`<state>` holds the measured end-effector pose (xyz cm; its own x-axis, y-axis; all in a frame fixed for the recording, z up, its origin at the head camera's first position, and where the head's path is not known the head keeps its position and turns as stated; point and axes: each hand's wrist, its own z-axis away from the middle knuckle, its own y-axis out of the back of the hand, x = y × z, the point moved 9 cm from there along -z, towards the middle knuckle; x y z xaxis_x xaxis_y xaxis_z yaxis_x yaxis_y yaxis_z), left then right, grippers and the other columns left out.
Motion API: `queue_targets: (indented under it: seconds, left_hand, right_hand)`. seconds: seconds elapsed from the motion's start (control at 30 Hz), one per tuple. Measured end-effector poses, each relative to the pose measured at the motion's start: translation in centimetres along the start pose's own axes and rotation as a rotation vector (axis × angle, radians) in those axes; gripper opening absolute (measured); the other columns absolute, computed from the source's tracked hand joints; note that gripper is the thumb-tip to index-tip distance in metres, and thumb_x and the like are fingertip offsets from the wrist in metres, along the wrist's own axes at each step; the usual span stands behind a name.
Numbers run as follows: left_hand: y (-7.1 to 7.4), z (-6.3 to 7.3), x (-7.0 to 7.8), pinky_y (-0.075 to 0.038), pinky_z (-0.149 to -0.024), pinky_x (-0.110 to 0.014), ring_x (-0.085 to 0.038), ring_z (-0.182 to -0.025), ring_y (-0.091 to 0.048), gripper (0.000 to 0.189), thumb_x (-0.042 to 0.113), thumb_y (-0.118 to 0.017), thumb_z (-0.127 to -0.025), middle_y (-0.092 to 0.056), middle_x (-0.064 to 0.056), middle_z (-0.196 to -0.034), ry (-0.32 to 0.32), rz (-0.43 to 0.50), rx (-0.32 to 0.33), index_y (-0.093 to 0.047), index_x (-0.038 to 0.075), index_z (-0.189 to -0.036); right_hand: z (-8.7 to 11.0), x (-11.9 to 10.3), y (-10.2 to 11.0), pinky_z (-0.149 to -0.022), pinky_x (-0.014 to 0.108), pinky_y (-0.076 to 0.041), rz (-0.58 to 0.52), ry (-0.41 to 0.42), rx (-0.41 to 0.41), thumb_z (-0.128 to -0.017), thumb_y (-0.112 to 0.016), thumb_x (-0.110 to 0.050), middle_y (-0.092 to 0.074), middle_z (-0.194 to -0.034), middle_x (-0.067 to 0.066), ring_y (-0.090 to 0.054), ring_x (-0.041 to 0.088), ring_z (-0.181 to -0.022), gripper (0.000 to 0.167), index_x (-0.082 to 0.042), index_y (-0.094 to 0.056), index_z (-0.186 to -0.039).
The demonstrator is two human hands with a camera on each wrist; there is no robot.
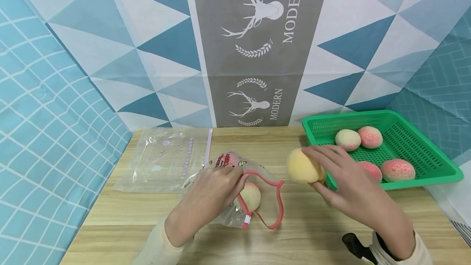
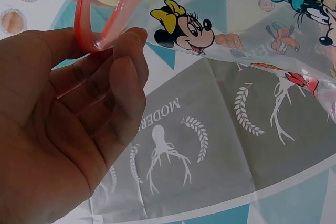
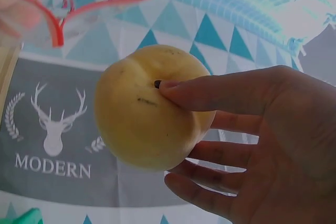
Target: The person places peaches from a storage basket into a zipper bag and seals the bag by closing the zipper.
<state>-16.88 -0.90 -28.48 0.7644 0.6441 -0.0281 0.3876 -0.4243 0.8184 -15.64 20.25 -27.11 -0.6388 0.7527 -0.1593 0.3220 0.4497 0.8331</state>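
1. Yellow fruit (image 1: 301, 166), gripped in the right hand (image 1: 346, 179), between printed bag (image 1: 229, 159) and green basket (image 1: 416, 144).
2. Left hand (image 1: 211, 185) pinches the bag's red rim (image 1: 281, 203); pale fruit (image 1: 252, 196) inside.
3. Basket: four pinkish fruits (image 1: 398, 170), one partly behind the right hand.
4. Flat clear bag (image 1: 169, 158) at left.

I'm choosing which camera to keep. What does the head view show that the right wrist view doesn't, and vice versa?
Only the head view shows the flat clear bag on the left and the four fruits inside the green basket.

Only the right wrist view shows the round dark spot on the yellow fruit, with the thumb tip beside it.

Both show the right hand holding that fruit, the left hand pinching the red-rimmed bag, and the gray deer panel.
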Motion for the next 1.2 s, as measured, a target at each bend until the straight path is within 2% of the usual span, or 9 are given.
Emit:
queue_targets:
  seconds: [0.07,0.2,0.37,0.47,0.63,0.7,0.77,1.07,1.2]
  left_hand:
    - [0.0,0.0,0.0,-0.025,-0.044,-0.020,-0.005,-0.050,-0.029,0.026,0.015,-0.069,-0.090,-0.034,0.011,-0.058,-0.001,0.001,0.003,-0.051,0.017,-0.070]
    - [0.0,0.0,0.0,-0.023,-0.044,-0.019,-0.005,-0.050,-0.029,0.025,0.014,-0.068,-0.090,-0.034,0.010,-0.058,-0.004,-0.002,0.010,-0.052,0.016,-0.071]
    - [0.1,0.0,0.1,-0.022,-0.044,-0.019,-0.005,-0.050,-0.028,0.025,0.013,-0.068,-0.090,-0.033,0.010,-0.058,-0.005,0.000,0.027,-0.052,0.016,-0.071]
    - [0.1,0.0,0.0,-0.023,-0.043,-0.019,-0.005,-0.049,-0.028,0.024,0.014,-0.068,-0.090,-0.033,0.010,-0.058,-0.004,0.003,0.033,-0.053,0.016,-0.071]
    - [0.1,-0.1,0.0,-0.025,-0.043,-0.019,-0.005,-0.049,-0.030,0.022,0.016,-0.068,-0.091,-0.035,0.009,-0.058,-0.002,0.003,0.031,-0.057,0.015,-0.073]
    - [0.1,-0.1,0.1,-0.024,-0.043,-0.019,-0.005,-0.049,-0.030,0.022,0.015,-0.068,-0.091,-0.035,0.009,-0.057,-0.003,0.002,0.034,-0.056,0.015,-0.072]
    - [0.1,0.0,0.1,-0.024,-0.043,-0.019,-0.005,-0.049,-0.030,0.022,0.014,-0.067,-0.091,-0.035,0.009,-0.057,-0.010,0.002,0.035,-0.055,0.015,-0.072]
    - [-0.4,-0.1,0.6,-0.026,-0.045,-0.018,-0.006,-0.051,-0.032,0.028,0.014,-0.068,-0.091,-0.035,0.010,-0.057,-0.045,0.022,-0.015,-0.051,0.016,-0.070]
    - [-0.5,-0.2,0.7,-0.030,-0.046,-0.020,-0.006,-0.051,-0.035,0.025,0.014,-0.069,-0.091,-0.040,0.009,-0.058,-0.051,0.016,-0.021,-0.054,0.015,-0.072]
  right_hand:
    - [0.0,-0.6,-0.2,-0.105,0.010,-0.026,-0.001,0.013,-0.008,-0.099,-0.031,-0.063,-0.055,-0.137,0.001,-0.049,0.019,-0.124,0.070,-0.012,-0.053,-0.141]
    - [-0.1,-1.9,-0.7,-0.103,0.011,-0.031,-0.062,0.052,-0.036,-0.100,-0.034,-0.057,-0.055,-0.139,0.000,-0.049,0.018,-0.125,0.064,-0.013,-0.052,-0.143]
    - [0.0,-3.8,-1.5,-0.107,0.014,-0.030,-0.150,0.109,-0.081,-0.097,-0.061,-0.040,-0.054,-0.140,-0.001,-0.047,0.019,-0.128,0.056,-0.014,-0.050,-0.145]
    - [0.2,-5.1,-2.0,-0.108,0.017,-0.031,-0.164,0.131,-0.115,-0.093,-0.070,-0.032,-0.053,-0.142,-0.002,-0.047,0.018,-0.130,0.061,-0.017,-0.048,-0.147]
    - [0.3,-7.0,-3.5,-0.100,0.033,-0.048,-0.172,0.180,-0.168,-0.082,-0.080,-0.021,-0.050,-0.145,-0.005,-0.047,0.017,-0.130,0.077,-0.022,-0.043,-0.150]
    - [0.3,-7.5,-4.2,-0.098,0.041,-0.050,-0.169,0.199,-0.186,-0.078,-0.082,-0.018,-0.048,-0.147,-0.006,-0.047,0.018,-0.131,0.083,-0.023,-0.042,-0.151]
    - [0.4,-7.9,-4.7,-0.097,0.042,-0.051,-0.165,0.211,-0.187,-0.076,-0.083,-0.017,-0.049,-0.147,-0.005,-0.047,0.018,-0.130,0.086,-0.022,-0.041,-0.151]
    - [-0.4,-7.3,-7.0,-0.090,0.034,-0.050,0.010,0.164,-0.131,-0.074,-0.083,-0.016,-0.060,-0.135,0.001,-0.052,0.018,-0.111,0.073,-0.013,-0.053,-0.141]
    - [-1.0,-7.9,-8.9,-0.081,0.034,-0.046,0.111,0.166,-0.076,-0.075,-0.085,-0.026,-0.064,-0.126,0.003,-0.051,0.021,-0.099,0.068,-0.011,-0.056,-0.135]
